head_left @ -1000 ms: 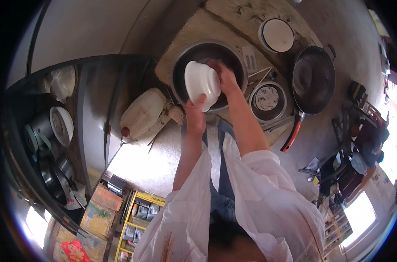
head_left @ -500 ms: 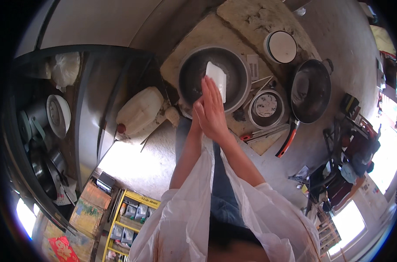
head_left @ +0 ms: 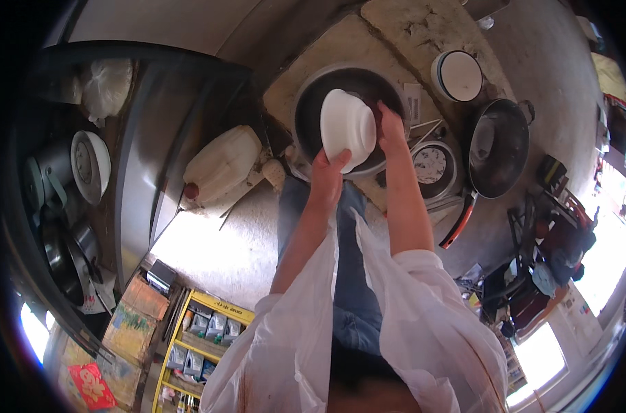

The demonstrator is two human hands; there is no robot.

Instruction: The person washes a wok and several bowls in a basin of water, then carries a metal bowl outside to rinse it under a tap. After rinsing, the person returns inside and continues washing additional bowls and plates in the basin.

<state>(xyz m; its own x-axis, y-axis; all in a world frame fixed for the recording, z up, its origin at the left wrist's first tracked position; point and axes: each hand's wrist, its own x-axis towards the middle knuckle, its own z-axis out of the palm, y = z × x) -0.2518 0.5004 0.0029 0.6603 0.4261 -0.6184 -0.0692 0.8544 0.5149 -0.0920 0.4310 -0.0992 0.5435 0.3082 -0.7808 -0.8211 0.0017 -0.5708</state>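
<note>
The person in the loose white sleeves (head_left: 282, 337) has a white bowl (head_left: 347, 129) up over the big dark basin (head_left: 309, 113), tipped on its side with its mouth to the left and its foot to the right. The left hand (head_left: 332, 168) has it by the near edge, the grip pinching the bowl's wall with the thumb lying across the outside. The right hand (head_left: 392, 127) is just beside the bowl's foot, fingers pointing to the far side; from here I cannot tell whether that grip is spread or pressed together, nor whether it touches the bowl.

The basin sits on a rough tan surface (head_left: 351, 45). Just right of it is a small metal pot (head_left: 447, 177) with 1 speckled round piece (head_left: 430, 165) inside. Farther back, to the right, there's a white round container (head_left: 461, 76) with a dark rim, and at the right a black frying pan (head_left: 497, 151), its orange handle (head_left: 459, 221) pointing near.

Over on the left, a pale plastic jug (head_left: 223, 162) lies on its side, red cap (head_left: 191, 191) toward the near left. Nearer, a yellow rack (head_left: 220, 308) holds grey bottles (head_left: 215, 326) on at least 2 levels.
</note>
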